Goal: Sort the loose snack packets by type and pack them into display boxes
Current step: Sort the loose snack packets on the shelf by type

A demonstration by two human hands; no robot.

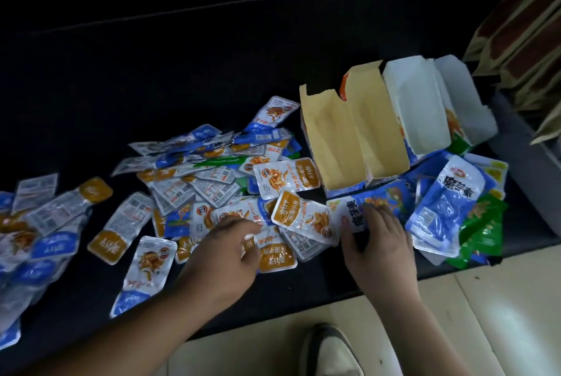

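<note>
Curled over an orange-labelled packet (274, 255), left hand (224, 254) may be pinching it, though that is unclear. Right hand (376, 239) rests flat, fingers straight, on a blue packet (379, 196). Open display boxes (349, 139) stand just beyond, nearer the right hand.

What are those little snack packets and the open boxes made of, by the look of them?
The snack packets look like thin glossy plastic film: they glint, crinkle and show flat sealed edges. The display boxes seem thin paperboard: stiff creased flaps, matt tan inside two, white inside the others, printed colour outside.
</note>
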